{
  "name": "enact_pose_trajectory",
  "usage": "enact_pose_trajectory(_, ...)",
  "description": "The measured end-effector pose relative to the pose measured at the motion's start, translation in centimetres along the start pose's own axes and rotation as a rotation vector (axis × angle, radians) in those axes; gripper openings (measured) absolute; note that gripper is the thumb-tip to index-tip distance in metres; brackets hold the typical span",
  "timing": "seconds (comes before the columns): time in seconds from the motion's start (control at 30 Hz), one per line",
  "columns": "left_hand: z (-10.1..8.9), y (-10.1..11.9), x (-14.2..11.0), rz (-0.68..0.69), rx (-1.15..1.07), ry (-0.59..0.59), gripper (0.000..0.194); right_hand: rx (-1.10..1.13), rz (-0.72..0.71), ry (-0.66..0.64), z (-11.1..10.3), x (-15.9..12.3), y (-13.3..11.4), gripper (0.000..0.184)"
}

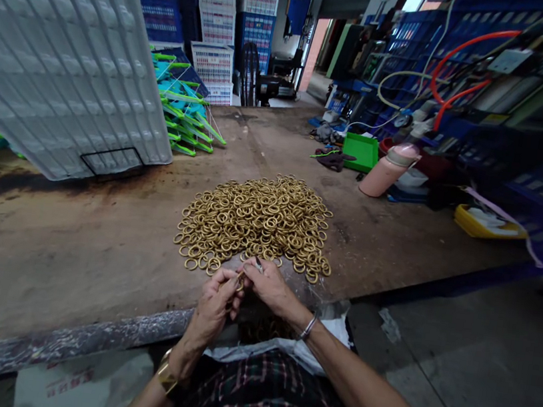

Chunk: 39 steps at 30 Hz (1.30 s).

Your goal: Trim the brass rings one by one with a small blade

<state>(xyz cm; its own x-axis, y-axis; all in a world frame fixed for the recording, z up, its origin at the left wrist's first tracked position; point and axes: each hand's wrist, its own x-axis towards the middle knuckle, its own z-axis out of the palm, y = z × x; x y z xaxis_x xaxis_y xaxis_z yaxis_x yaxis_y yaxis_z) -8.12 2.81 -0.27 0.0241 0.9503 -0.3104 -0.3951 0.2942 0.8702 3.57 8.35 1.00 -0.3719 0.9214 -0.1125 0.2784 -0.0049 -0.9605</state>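
A wide heap of brass-coloured rings (260, 215) lies on the worktable in front of me. At its near edge my left hand (218, 298) pinches a single brass-coloured ring (240, 285) between thumb and fingers. My right hand (270, 289) meets it fingertip to fingertip, closed around a small, thin tool with a dark, pale-edged end (259, 266); its kind cannot be made out. Below both hands, an open bag with a white rim (299, 350) rests against my lap, with dim ring shapes inside.
A large ribbed translucent panel (75, 54) stands tilted at left, beside green and blue plastic pieces (185, 117). A pink bottle (384, 172), a green tray (360, 152) and a yellow tray (488, 224) sit at right. Red hoses (439, 72) hang near machinery. The table edge (81, 338) runs close below.
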Motion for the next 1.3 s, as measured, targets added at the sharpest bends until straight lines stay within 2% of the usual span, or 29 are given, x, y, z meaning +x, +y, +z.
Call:
enact_pose_trajectory(0.07,0.0,-0.1,0.0,0.004,-0.003,0.002,0.031,-0.127,-0.035,0.029,-0.1,0.0,0.2,0.021)
enact_pose_trajectory(0.17,0.0,-0.2,0.0,0.002,0.004,0.026,0.031,-0.435,-0.138,0.046,-0.3,-0.3,0.6,0.018)
enact_pose_trajectory(0.27,-0.1,-0.2,0.1,0.005,0.02,0.04,0.031,-0.697,-0.182,-0.025,-0.3,-0.8,0.6,0.016)
enact_pose_trajectory(0.37,-0.2,-0.3,0.3,0.022,0.053,0.046,0.032,-0.845,-0.155,-0.092,-0.2,-1.1,0.4,0.018)
enact_pose_trajectory(0.57,-0.5,-0.8,0.4,0.041,0.125,0.067,0.033,-0.924,-0.143,-0.144,0.0,-1.2,0.0,0.024)
enact_pose_trajectory(0.7,-0.5,-0.8,0.3,0.05,0.176,0.091,0.032,-0.94,-0.152,-0.129,0.1,-1.3,0.0,0.026)
enact_pose_trajectory(0.9,-0.3,-0.4,0.2,0.066,0.208,0.12,0.034,-0.985,-0.088,-0.099,0.4,-1.3,0.0,0.024)
enact_pose_trajectory(1.17,-0.3,-0.2,-0.1,0.091,0.237,0.107,0.03,-1.008,-0.111,-0.113,0.4,-1.2,0.0,0.02)
enact_pose_trajectory(1.3,0.2,0.6,-1.0,0.041,0.204,0.048,0.031,-1.048,-0.039,-0.122,-0.3,-0.9,0.2,0.021)
